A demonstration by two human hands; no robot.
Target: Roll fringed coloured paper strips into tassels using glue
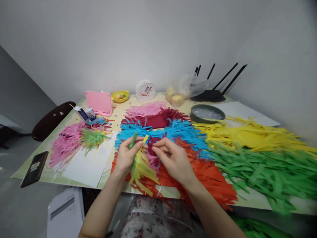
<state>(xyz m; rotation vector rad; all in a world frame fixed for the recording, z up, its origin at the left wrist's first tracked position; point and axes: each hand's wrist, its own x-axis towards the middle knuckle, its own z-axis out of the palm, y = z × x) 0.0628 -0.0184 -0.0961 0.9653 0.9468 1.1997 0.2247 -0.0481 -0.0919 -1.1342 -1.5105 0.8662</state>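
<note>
My left hand (pixel 126 155) is closed on a tassel of yellow and green paper strips (pixel 142 167); its twisted green and yellow ends stick up past the fingers. Close beside it, my right hand (pixel 172 157) is in a pinch, thumb and forefinger at the dark magenta strips (pixel 151 147). Pink strips (pixel 155 162) hang just below these. Under both hands lie fringed sheets: orange-red (pixel 205 175), blue (pixel 183 130), dark red (pixel 153 121) and pink (pixel 146 109).
Yellow fringe (pixel 252 135) and green fringe (pixel 262 172) cover the right side. At left are finished-looking tassels (pixel 68 142), white paper (pixel 85 165) and a phone (pixel 34 168). Behind stand a pink tablet case (pixel 99 102), yellow bowl (pixel 120 96), round tin (pixel 207 113) and router (pixel 208 96).
</note>
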